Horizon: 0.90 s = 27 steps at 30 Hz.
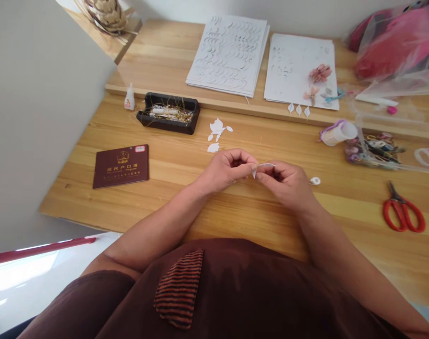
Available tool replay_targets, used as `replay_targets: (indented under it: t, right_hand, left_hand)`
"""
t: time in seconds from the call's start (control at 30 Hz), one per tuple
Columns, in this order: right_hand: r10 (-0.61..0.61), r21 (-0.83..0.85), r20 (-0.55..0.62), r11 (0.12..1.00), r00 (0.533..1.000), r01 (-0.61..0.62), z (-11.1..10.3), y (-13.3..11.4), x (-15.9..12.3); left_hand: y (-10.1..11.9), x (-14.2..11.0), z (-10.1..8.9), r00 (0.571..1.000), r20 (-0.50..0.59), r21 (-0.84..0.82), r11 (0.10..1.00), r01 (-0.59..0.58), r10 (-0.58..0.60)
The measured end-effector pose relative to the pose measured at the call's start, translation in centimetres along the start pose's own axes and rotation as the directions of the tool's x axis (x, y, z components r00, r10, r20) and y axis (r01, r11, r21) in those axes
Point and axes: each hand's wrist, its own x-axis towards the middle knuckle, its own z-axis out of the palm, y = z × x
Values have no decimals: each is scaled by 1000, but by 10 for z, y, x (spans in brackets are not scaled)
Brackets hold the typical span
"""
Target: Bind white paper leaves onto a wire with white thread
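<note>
Over the front middle of the wooden desk, both hands meet fingertip to fingertip. My left hand is closed in a pinch on a small white paper petal, whose pointed end hangs below the fingers. A thin white strand, wire or thread, arches from the petal over to my right hand, which is closed with its thumb and finger by the petal. Just beyond the left hand lie loose white paper cutouts. A small white roll rests to the right of the right hand.
Red-handled scissors lie at right, near a clear box of small supplies and a white cylinder. At left are a maroon booklet, a black tray and a glue bottle. Paper sheets cover part of the raised shelf.
</note>
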Motion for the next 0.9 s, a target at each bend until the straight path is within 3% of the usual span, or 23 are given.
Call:
replay_targets:
  t: [0.13, 0.27, 0.4, 0.5, 0.6, 0.73, 0.9]
  right_hand:
    - [-115, -160, 38, 980, 993, 120, 8, -6, -8]
    - [-293, -279, 41, 915, 955, 292, 9, -13, -12]
    - [-422, -323, 52, 850, 905, 415, 6, -20, -13]
    - [-452, -338, 47, 832, 891, 440, 3, -23, -14]
    - [-400, -327, -28, 869, 916, 370, -3, -23, -14]
    - [-220, -190, -133, 963, 966, 193, -13, -20, -8]
    - [26, 126, -78, 992, 997, -16, -19, -13, 3]
  left_hand:
    - [-10, 4, -1, 991, -130, 30, 999, 11, -7]
    - [-12, 4, 0, 978, -197, 198, 980, -28, 68]
    - [-11, 1, 2, 981, -118, 396, 913, -95, 153]
    - [-13, -2, 2, 978, -19, 469, 866, -173, 206]
    - [-16, -3, 2, 971, 63, 453, 860, -235, 232]
    - [-11, -5, 3, 971, 168, 348, 911, -222, 172]
    - [-3, -8, 4, 959, 259, 164, 973, -161, 115]
